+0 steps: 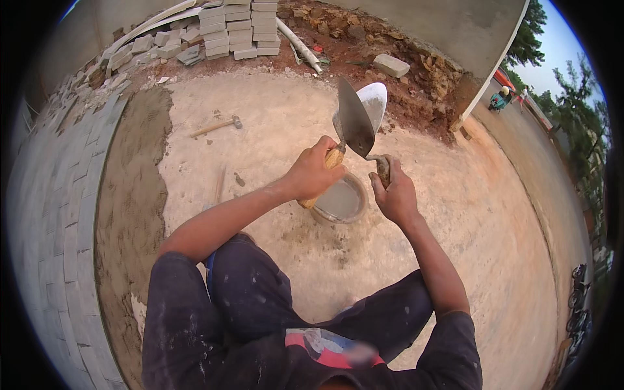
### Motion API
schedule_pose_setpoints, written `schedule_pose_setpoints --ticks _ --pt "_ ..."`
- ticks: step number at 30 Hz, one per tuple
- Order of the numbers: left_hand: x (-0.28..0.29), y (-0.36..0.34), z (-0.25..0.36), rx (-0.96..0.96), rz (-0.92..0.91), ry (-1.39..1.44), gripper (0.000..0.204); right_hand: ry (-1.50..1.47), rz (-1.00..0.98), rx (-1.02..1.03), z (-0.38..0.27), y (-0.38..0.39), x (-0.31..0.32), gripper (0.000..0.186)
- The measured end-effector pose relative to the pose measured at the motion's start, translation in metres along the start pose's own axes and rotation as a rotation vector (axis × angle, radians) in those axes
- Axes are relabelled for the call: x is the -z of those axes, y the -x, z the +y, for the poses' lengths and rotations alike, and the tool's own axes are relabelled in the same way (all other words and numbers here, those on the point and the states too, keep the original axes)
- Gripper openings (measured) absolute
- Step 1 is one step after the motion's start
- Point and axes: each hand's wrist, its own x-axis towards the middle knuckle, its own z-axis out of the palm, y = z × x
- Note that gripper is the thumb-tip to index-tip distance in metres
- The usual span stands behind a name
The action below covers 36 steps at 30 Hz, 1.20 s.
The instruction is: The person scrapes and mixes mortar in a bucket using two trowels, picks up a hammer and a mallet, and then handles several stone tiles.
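My left hand (315,172) grips the wooden handle of a trowel whose pale blade (377,103) is partly hidden behind a darker one. My right hand (394,192) holds that second trowel (354,117) by its handle, with its dark steel blade raised up and to the left, crossing in front of the pale blade; whether the blades touch, I cannot tell. Below my hands sits a round bucket (357,211) of grey liquid, partly behind my left hand. A hammer (211,129) with a wooden handle lies on the pale concrete floor to the upper left.
Grey pavers (58,260) and a mortar strip (127,221) run along my left. Stacked blocks (237,29), rubble (143,45) and a white pipe (299,42) are at the back. A wall (468,26) stands behind. People (500,99) and parked motorbikes (575,302) are on the right.
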Motion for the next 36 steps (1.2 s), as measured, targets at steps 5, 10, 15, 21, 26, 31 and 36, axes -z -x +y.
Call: schedule_pose_setpoints --ticks 5,10,15,21,26,31,36 --pt "0.001 0.004 0.009 -0.107 0.028 -0.047 0.049 -0.201 0.124 -0.044 0.000 -0.001 0.007 0.040" --pt "0.002 0.003 0.008 -0.017 -0.041 0.054 0.046 -0.059 0.073 0.017 0.001 0.000 0.003 0.039" --pt "0.006 0.000 0.001 0.024 -0.039 0.303 0.039 -0.184 0.139 -0.111 -0.007 0.003 0.001 0.038" --pt "0.005 -0.001 0.003 0.013 -0.082 0.441 0.036 -0.185 0.145 -0.034 -0.010 0.002 -0.001 0.040" --pt "0.000 -0.002 0.009 0.067 -0.069 0.672 0.035 -0.056 0.005 -0.115 0.002 0.004 -0.017 0.042" --pt "0.001 -0.004 0.002 0.090 -0.068 0.722 0.032 -0.240 0.197 -0.096 -0.015 -0.002 -0.009 0.045" --pt "-0.001 -0.006 0.004 0.157 -0.068 0.832 0.027 -0.073 -0.063 -0.141 -0.005 0.002 -0.025 0.042"
